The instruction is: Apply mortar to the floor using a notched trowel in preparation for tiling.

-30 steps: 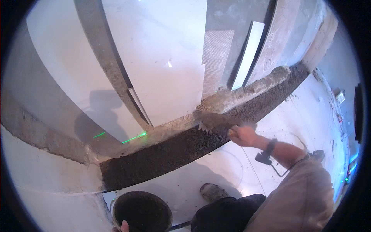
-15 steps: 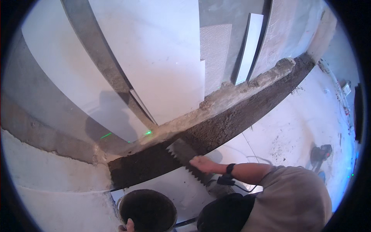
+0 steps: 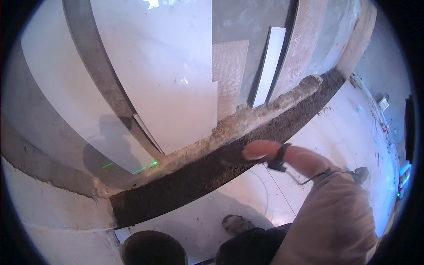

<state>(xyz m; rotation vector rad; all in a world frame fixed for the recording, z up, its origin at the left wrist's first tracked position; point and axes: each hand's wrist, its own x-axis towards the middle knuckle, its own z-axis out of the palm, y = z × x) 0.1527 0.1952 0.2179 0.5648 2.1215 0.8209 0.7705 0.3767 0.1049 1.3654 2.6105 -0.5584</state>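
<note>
My right hand [image 3: 258,150], with a dark band on its wrist, reaches over a long strip of dark, damp mortar [image 3: 163,192] at the foot of the wall. Its fingers are closed round a notched trowel [image 3: 233,154], which is smeared by motion and barely stands out against the mortar. Under the trowel the surface is dark; farther right the strip looks rougher and crumbly. A dark round bucket [image 3: 153,232] stands at the lower edge, partly cut off. My left hand is out of the picture.
Large white panels [image 3: 154,75] cover the wall, with a narrow white strip [image 3: 269,66] leaning farther right. Pale floor tiles [image 3: 198,205] border the mortar, and a shoe [image 3: 237,224] rests on them. A green laser line [image 3: 145,168] crosses the wall's base. A power tool [image 3: 360,175] lies at right.
My right hand has swept the trowel right and away along the mortar strip. My left hand, earlier at the bucket's rim, has left the picture. The view has shifted somewhat.
</note>
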